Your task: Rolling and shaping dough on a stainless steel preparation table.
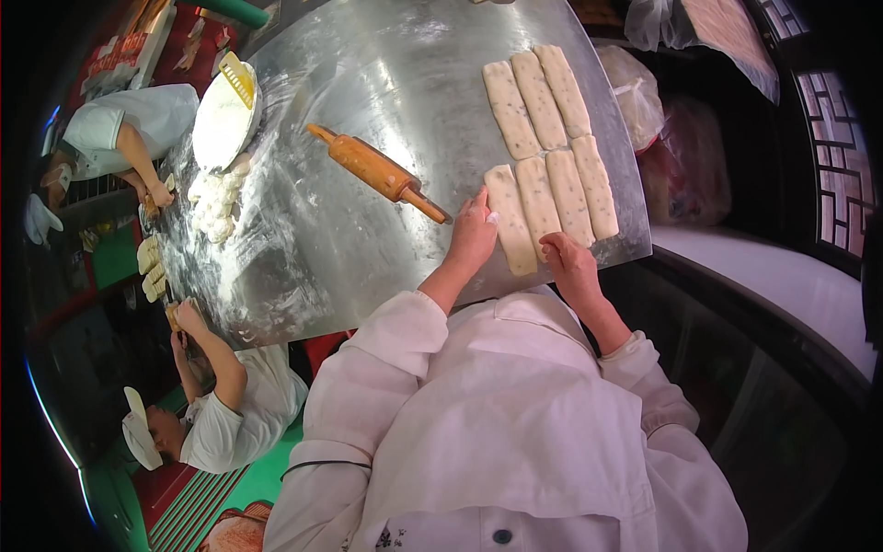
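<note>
Several flat strips of pale dough with dark specks (pixel 510 221) lie in two rows at the right end of the steel worktable (pixel 386 276). My left hand (pixel 472 231) rests along the left side of the nearest row's leftmost strip, fingers stretched out and thumb by the dough's edge. At the near end of the neighbouring strip (pixel 540 200) is my right hand (pixel 571 265), its fingers curled. Whether it pinches the dough there is hidden. A wooden rolling pin (pixel 372 169) lies slantwise to the left of my left hand.
A white basin of flour (pixel 224 121) holds a yellow slotted scoop (pixel 236 79). Beside it is a heap of floured dough pieces (pixel 217 200). Two co-workers (pixel 227 407) handle dough at the table's left edge. Plastic bags (pixel 628 96) stand beyond the right edge.
</note>
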Motion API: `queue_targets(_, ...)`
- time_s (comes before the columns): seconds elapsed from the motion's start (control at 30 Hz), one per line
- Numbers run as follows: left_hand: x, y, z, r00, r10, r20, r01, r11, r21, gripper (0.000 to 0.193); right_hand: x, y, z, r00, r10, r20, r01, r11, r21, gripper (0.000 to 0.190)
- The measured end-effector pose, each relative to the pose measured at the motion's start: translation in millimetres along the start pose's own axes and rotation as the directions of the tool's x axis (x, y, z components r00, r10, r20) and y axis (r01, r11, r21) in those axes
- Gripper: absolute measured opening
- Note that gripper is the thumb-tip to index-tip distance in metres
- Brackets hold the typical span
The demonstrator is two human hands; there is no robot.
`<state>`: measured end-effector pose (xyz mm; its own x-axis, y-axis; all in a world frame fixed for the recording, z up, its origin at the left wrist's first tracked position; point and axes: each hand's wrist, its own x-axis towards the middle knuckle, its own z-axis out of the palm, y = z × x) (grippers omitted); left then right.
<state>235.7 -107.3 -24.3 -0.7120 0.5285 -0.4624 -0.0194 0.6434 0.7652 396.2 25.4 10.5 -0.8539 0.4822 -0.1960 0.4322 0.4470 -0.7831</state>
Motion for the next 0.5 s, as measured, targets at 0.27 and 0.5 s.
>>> queue_targets(0.27, -2, -5, 4, 0.995, 0.024, -0.101, -0.037, 0.991, -0.131, 0.052, 26, -30, 7, 0.936, -0.353, 0.014, 0.349, 0.916, -0.199, 0.025)
queue_targets(0.5, -7, 8, -8, 0.996, -0.019, -0.089, -0.017, 0.920, -0.390, 0.049, 34, -18, 22, 0.911, -0.401, 0.101, 0.412, 0.859, -0.304, 0.043)
